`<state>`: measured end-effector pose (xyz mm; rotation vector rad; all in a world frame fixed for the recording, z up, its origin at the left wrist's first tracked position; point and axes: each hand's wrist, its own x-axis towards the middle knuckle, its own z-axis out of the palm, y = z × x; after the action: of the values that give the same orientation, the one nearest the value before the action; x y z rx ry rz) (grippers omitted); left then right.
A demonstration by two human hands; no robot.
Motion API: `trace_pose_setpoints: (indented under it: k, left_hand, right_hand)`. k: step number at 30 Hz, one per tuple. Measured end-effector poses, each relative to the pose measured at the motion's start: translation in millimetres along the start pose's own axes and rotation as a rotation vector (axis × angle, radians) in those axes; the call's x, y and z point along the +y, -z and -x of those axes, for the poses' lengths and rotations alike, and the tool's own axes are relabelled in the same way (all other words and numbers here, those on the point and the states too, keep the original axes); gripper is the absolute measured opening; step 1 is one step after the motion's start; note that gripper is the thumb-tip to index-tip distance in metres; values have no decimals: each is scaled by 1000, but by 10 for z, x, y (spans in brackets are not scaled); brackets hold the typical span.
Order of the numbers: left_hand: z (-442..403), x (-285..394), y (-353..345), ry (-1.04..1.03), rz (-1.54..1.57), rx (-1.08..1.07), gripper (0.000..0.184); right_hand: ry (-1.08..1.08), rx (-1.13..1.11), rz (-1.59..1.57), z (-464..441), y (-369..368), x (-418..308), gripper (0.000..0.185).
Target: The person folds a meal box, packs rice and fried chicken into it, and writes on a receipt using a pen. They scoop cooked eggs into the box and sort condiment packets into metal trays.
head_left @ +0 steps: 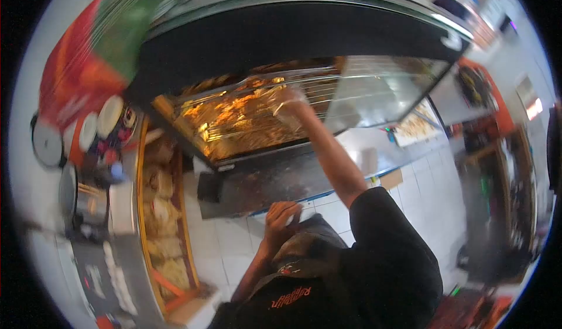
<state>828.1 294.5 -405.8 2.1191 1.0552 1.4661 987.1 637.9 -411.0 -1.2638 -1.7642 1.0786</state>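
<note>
Heated cabinet (black frame (pixel 293 33)): open towards the wearer, lit amber within
Golden food pieces (pixel 228 118): heaped inside the cabinet, beneath and behind thin wire bars (pixel 322 89)
Right hand (pixel 295 100): reaching in at the food's right side, wrapped in clear plastic (pixel 285 118); blur hides finger spread and any grip, so neither can be told
Left hand (pixel 283 216): before the waist, fingers bent inward; whether they enclose anything cannot be told
Stage, as judged: reach into the cabinet made; removal of a piece not shown, much food remaining inside
Obstacles: wire bars across the opening, black frame overhead
Surroundings: dark counter (pixel 263 180) below the cabinet; white tray (pixel 404 140) of pale bits to the right; wooden shelf (pixel 142 182) with pale bags (pixel 165 212) to the left
</note>
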Motion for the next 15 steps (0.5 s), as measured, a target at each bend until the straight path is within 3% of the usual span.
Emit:
trace_pose_setpoints:
  k: [2,4,7,9,11,13,15]
  left_hand:
    - [94,-126,-134,124,5,47,14]
    - [115,-183,-282,166,44,-30,11]
    - [-22,-244,-605,231,87,-135,9]
    - [-105,-233,-859,237,116,-199,9]
    - [-276,-223,-1225,248,54,-299,8]
    - [-459,-105,-1613,292,35,-342,8]
    - [-480,-44,-2050,461,109,-371,7]
  right_hand:
    - [138,14,379,532,268,-499,27]
    - [18,57,-21,1159,370,-672,40]
    - [-40,-125,-288,1898,933,-794,56]
    - [25,-192,-297,2332,1484,-377,54]
    - [-129,-102,-245,2895,2253,-53,55]
    - [-106,97,-573,3404,3017,811,55]
    - [-224,368,-546,3649,4039,1350,56]
